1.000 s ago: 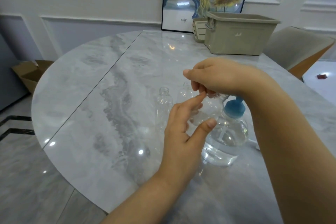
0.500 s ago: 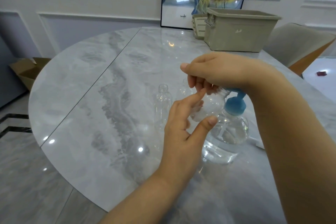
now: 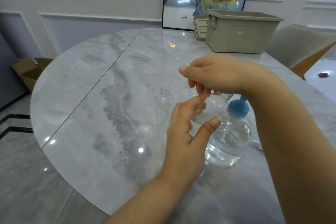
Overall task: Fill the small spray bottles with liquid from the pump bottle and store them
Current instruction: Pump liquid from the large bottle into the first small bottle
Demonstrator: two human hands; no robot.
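While the left hand (image 3: 183, 129) cradled a small clear spray bottle (image 3: 211, 109) beside the blue-capped pump bottle (image 3: 231, 132), right hand (image 3: 218, 74) fingertips pinched its neck, probably uncapping for filling.

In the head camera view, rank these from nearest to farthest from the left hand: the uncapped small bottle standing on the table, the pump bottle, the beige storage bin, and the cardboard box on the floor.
Measured from the left hand:
1. Uncapped small bottle, just to its left on the table.
2. Pump bottle, to its right, under the right forearm.
3. Beige storage bin, at the table's far right edge.
4. Cardboard box, on the floor past the table's left side.
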